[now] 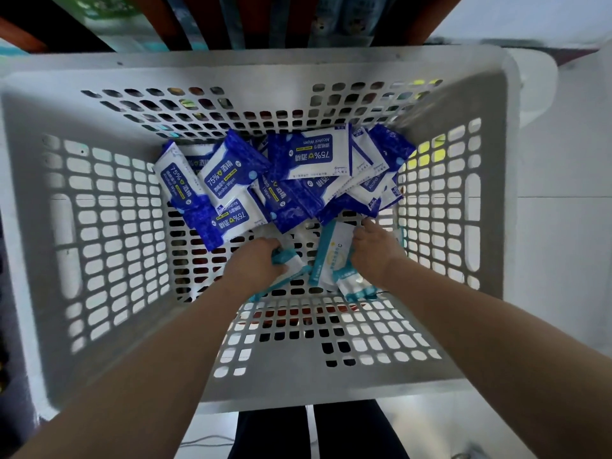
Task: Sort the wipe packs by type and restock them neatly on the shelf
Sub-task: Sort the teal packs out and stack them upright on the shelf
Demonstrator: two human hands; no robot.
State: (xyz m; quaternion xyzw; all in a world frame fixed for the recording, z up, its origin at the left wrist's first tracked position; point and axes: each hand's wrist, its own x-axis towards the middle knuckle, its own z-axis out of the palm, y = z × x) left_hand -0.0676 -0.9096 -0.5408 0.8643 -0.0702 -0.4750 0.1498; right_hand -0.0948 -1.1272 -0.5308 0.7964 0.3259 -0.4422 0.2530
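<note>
1. Two types of wipe pack share the white perforated basket [298, 387]: a heap of blue packs [311, 157] against its far wall, and a few teal-and-white ones in the middle of the floor, right at the hands.
2. Left hand [256, 265]: the fingers are curled round the left teal pack [293, 261], whose long axis runs on a slant from the fingers back toward the near left.
3. Right hand [377, 251]: the fingers are bent over the edge of the standing teal pack [332, 256] and pinch it. Its long axis points away from the person, leaning slightly right. A lower teal pack [356, 288] lies under the wrist; whether the hand also holds it, I cannot tell.
4. The relation that matters: both teal packs are already in the fingers, while the blue heap lies just beyond the fingertips, toward the far wall. The right fingertips reach closest to its near edge.
5. Judgement: lifting the teal packs straight up and clear should separate the types without disturbing the blue heap.
6. Legible on the blue packs: "75%", "酒精" and "Alcohol Wipes", some upside down from here. The print on the teal packs is too blurred to read.
7. The shelf [212, 21] beyond the basket's far rim is dark and smeared; it seems to hold more packs.
</note>
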